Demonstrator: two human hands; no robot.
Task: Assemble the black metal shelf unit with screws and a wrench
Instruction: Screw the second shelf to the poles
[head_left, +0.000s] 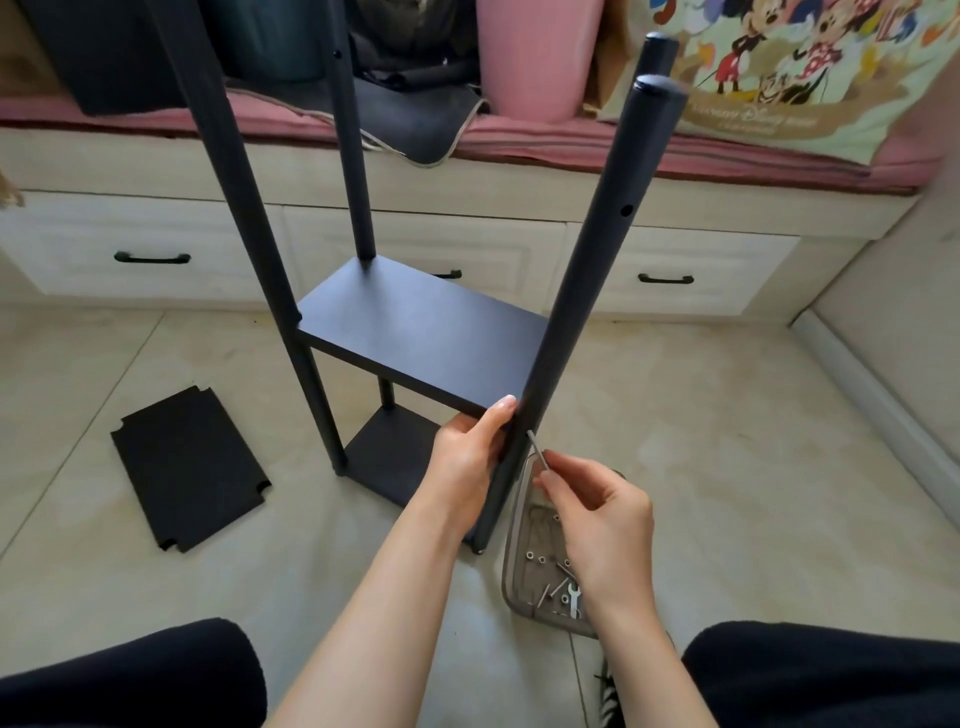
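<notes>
one view is given, from the head camera, looking down at a tiled floor (727, 415). four black posts are seen rising from the shelf unit (415, 332), which stands on the floor in front of a cream drawer bench (156, 234). two shelves are fitted: a middle shelf (426, 322) and a lower shelf (395, 457) near the floor. the near right post (587, 270) is tilted toward the upper right, with a hole visible on its side.

the left hand (467, 457) is curled round the near right corner of the middle shelf, its thumb laid along the shelf edge just beside the post. the right hand (597, 514) is seen pinching a thin silver hex key (537, 454) between thumb and fingertips, the key's tip touching or almost touching the post just under the shelf corner; which cannot be told.

a clear tray (511, 551) lies on the floor under the right hand, with nuts, screws and a small flat wrench (574, 600) in it. a loose black shelf board (189, 467) with notched corners lies flat on the floor to the left, well apart from the unit. dark-clothed knees are seen at both lower corners.
</notes>
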